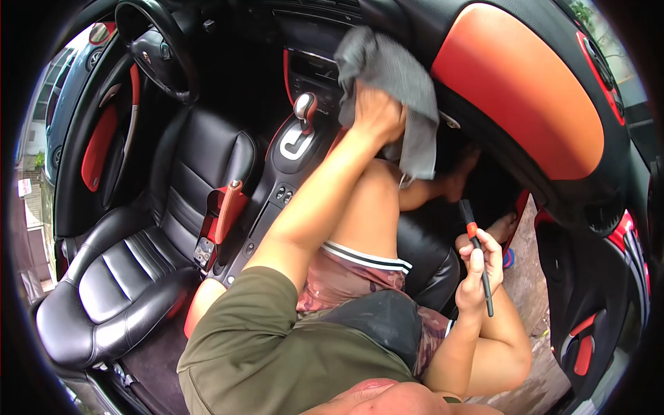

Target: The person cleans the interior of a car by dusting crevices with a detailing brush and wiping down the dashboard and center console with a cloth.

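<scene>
the left hand (379,116) reaches up to the front of the car's cabin and has hold of a grey cloth (413,86), its fingers bent in and partly hidden by the folds, so how tightly they close cannot be told. the cloth is up by the dashboard, to the right of the gear lever (305,111), bunched at the top, with a loose part hanging down on the right of the hand; it looks slightly blurred. the right hand (480,268) is held out over the right side of the lap, thumb and fingers closed around a brush (472,232) with a red band, its dark bristles pointing up and its thin handle sticking out below the grip. the brush is below the orange panel (519,90) of the dashboard and well apart from the cloth. the left forearm passes over the bent left leg (370,200), beside the console with the gear lever. further left are a black leather seat (128,273), an orange handbrake lever (229,213) and the steering wheel (155,59).
</scene>
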A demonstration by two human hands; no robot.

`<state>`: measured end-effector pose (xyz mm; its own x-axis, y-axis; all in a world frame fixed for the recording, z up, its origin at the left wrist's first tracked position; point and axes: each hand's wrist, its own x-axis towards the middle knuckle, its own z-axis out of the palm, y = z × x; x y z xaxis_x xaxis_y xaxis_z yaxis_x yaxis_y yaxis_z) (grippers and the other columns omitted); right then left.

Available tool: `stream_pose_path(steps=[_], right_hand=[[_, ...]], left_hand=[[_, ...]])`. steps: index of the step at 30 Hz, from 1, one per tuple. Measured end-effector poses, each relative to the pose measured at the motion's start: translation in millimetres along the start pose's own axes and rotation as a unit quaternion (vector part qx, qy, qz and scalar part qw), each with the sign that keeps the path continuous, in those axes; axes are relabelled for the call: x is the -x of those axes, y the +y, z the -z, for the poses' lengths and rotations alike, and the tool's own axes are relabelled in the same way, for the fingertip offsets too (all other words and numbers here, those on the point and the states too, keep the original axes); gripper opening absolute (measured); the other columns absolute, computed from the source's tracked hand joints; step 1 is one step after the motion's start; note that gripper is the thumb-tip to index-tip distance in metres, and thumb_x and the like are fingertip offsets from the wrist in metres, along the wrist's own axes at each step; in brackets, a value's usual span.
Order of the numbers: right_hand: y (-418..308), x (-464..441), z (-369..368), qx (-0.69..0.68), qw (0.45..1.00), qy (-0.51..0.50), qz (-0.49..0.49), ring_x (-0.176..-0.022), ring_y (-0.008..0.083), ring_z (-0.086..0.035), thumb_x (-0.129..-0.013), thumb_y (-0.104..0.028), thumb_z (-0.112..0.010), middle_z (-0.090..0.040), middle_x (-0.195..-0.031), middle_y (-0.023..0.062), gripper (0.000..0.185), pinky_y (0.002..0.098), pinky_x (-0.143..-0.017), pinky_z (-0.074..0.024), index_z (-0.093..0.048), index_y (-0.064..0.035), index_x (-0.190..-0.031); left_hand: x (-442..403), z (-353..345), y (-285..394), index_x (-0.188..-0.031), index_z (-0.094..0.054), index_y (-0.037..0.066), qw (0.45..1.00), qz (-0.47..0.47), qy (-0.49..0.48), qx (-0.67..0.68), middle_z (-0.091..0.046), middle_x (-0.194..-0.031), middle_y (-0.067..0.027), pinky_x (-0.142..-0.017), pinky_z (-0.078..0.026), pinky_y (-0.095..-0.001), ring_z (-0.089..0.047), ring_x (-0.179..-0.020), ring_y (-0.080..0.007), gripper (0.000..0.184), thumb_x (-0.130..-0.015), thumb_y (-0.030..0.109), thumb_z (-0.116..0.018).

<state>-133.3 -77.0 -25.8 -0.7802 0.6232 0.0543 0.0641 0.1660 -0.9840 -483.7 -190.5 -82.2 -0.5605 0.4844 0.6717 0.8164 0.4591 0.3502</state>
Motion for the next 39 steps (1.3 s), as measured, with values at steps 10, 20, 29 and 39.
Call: stream_pose_path(steps=[10, 20, 29, 39], right_hand=[[-3.8, 2.7, -1.6, -0.032, 0.999, -0.001, -0.006, -0.088, 0.0104, -0.061, -0.105, -0.015, -0.057, -0.066, -0.101, 0.0069, 0.034, 0.0239, -0.081, -0.0497, -0.060, 0.0052, -0.132], [5.6, 9.4, 10.9, -0.007, 0.999, 0.045, -0.012, -0.088, 0.0126, -0.062, -0.105, -0.018, -0.056, -0.066, -0.097, 0.0060, 0.034, 0.0263, -0.084, -0.0518, -0.061, 0.0042, -0.131], [4.2, 5.7, -4.9, -0.032, 0.999, 0.023, -0.008, -0.090, 0.0125, -0.064, -0.105, -0.017, -0.058, -0.069, -0.104, 0.0086, 0.035, 0.0265, -0.086, -0.0531, -0.061, 0.0039, -0.132], [-59.3, -35.2, -30.0, 0.127, 0.969, -0.122, 0.171, -0.091, 0.0171, -0.064, -0.106, -0.023, -0.054, -0.070, -0.114, 0.0176, 0.040, 0.0305, -0.084, -0.0526, -0.065, 0.0083, -0.130]], left_hand=[[7.7, -16.8, 46.1, -0.124, -0.070, 0.006, 0.998, 0.021, 0.033, 0.039, -0.063, -0.135, -0.0224, -0.119, -0.033, -0.0577, -0.052, -0.133, -0.0468, 0.046, -0.086, 0.032, -0.067], [-100.0, 54.1, -14.6, -0.134, -0.064, 0.005, 0.990, -0.014, 0.060, -0.123, -0.056, -0.146, -0.0195, -0.115, -0.041, -0.0517, -0.050, -0.138, -0.0382, 0.070, -0.086, 0.056, -0.070], [-95.2, 127.8, -186.6, -0.127, -0.062, -0.001, 0.929, 0.202, 0.196, 0.241, -0.064, -0.126, -0.0164, -0.107, -0.046, -0.0448, -0.059, -0.120, -0.0318, 0.038, -0.096, 0.023, -0.063], [-60.5, 84.9, -88.2, -0.149, -0.054, 0.004, 0.989, -0.070, 0.083, 0.104, -0.050, -0.154, -0.0207, -0.125, -0.025, -0.0530, -0.040, -0.148, -0.0419, 0.080, -0.085, 0.048, -0.074]])
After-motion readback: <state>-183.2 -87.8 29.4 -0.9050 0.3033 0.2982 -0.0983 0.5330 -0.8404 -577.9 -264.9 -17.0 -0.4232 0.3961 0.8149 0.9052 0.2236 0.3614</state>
